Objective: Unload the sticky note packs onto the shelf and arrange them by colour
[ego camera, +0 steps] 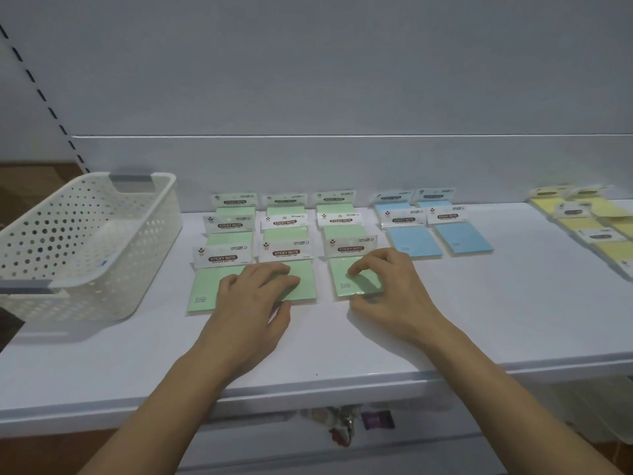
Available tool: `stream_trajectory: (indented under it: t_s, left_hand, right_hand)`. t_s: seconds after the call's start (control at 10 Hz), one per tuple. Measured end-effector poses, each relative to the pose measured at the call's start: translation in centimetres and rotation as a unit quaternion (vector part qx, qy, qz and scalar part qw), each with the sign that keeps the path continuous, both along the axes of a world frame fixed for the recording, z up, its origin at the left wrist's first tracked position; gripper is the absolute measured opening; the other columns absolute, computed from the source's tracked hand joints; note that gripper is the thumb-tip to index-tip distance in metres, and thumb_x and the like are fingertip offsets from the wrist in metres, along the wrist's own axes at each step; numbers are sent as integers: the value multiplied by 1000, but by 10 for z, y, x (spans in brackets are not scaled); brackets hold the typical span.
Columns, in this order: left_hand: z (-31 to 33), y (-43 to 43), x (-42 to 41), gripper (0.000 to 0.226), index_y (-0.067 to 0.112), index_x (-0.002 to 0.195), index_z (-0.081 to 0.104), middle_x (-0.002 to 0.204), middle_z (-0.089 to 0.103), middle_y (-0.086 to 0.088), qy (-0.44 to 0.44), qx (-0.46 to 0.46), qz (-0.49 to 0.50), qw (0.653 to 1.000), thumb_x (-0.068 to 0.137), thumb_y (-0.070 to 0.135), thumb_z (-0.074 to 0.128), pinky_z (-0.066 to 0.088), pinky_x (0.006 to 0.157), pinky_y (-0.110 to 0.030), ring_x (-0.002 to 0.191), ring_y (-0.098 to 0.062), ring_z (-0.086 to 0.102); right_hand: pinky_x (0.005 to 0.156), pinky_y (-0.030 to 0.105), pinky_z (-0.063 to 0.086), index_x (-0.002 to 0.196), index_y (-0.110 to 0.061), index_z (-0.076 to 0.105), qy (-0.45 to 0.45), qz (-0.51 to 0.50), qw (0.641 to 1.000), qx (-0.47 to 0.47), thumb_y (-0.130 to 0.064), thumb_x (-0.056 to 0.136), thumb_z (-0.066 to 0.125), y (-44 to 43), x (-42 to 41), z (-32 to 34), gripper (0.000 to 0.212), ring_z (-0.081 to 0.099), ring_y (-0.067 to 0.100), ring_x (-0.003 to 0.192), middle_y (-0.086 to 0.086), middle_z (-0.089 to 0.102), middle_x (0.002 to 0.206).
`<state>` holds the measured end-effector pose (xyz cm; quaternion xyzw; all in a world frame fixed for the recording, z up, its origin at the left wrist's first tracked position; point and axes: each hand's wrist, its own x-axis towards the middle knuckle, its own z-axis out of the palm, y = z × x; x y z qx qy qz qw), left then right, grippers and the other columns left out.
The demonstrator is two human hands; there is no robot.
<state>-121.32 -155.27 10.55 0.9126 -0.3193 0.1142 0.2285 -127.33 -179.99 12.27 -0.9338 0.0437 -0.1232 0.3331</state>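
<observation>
The left grip (253,298) covers much of the middle green pack (286,253), the right grip (394,289) hides part of the right green pack (337,279), the yellow packs (579,224) far right of the right grip and the basket (161,234) left of the left grip are cropped, and the label small print is unreadable.

Basket (144,269) stands left on the shelf (479,320); 3 groups of packs (416,241) lie right of it.

- You get one view, from your head, facing forward and down at the shelf (479,320) from close range.
- The back panel (342,80) fills the upper half.
</observation>
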Motion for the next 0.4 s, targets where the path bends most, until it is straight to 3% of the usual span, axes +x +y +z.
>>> stream_trajectory:
  t_s: [0.2,0.3,0.4]
  left_hand:
    - [7,-3,-5,40,29,129,61,137,55,9,-16,21,-17,1000,89,26,57,35,103,-46,130,-16,44]
    - [12,-4,-9,38,31,133,57,142,52,8,-55,57,-85,993,95,26,57,34,105,-48,135,-17,41]
    - [31,-22,-12,39,32,135,57,148,49,5,-73,97,-174,977,101,39,39,31,110,-49,141,-19,36]
  right_hand:
    - [105,47,40,110,-34,66,-28,10,999,-26,-39,80,72,-2,1,-1,31,41,11,119,-10,52,119]
    - [105,46,41,116,-36,64,-47,26,999,-5,-49,83,66,0,1,3,36,45,11,120,-11,55,121]
    - [108,42,42,131,-32,61,-67,28,997,13,-44,91,70,-14,-11,22,42,48,9,124,-12,56,131]
